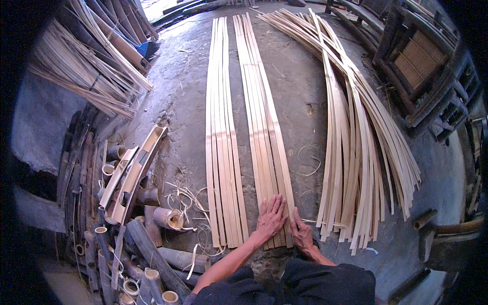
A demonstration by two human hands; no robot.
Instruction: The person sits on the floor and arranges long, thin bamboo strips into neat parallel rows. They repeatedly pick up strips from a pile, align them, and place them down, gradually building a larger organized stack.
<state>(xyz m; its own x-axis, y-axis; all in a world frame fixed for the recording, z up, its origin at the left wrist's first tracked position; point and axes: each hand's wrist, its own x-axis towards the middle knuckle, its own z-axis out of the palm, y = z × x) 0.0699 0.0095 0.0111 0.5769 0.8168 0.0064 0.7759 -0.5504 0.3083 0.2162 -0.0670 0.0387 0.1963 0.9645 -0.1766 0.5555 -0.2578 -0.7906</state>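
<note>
Two flat rows of long pale bamboo strips lie side by side on the grey floor, a left row (221, 152) and a right row (265, 132). My left hand (271, 216) rests flat, fingers spread, on the near end of the right row. My right hand (301, 234) sits beside it at that row's right edge, fingers pressed against the outermost strip. A big loose pile of curved bamboo strips (356, 147) fans out just to the right of my hands.
Cut bamboo tubes and split halves (132, 203) are heaped at the left, with curly shavings (190, 203) near them. Bundles of thin slats (86, 66) lean at the upper left. Dark wooden furniture (422, 66) stands at the upper right.
</note>
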